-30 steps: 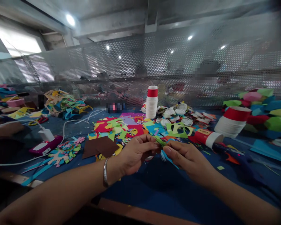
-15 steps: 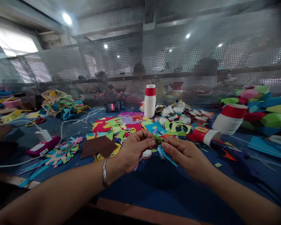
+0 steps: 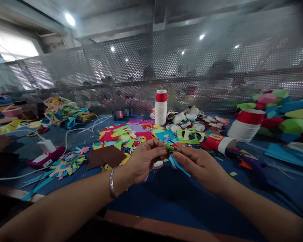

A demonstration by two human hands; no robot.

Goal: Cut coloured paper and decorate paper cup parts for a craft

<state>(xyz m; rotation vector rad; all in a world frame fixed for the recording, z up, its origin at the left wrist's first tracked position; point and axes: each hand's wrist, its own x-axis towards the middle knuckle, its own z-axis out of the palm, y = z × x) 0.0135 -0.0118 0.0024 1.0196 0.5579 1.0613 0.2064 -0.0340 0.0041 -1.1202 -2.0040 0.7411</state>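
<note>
Head view: above the table (image 3: 189,208), the left hand (image 3: 146,158) and right hand (image 3: 200,166) hold a green piece (image 3: 169,147) between them, each grip pinched nearly closed on it, apparently for fine shaping, the next move likely calling for light, steady pressure.

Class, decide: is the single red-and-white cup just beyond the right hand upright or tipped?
Tipped: the cup lies on its side, its white end toward the picture's right, while the tall cup stack stands upright.

Near the table's (image 3: 181,205) far edge, a cup stack (image 3: 161,109) is set left of piled discs (image 3: 191,117); paper scraps (image 3: 143,135) are strewn before it.
</note>
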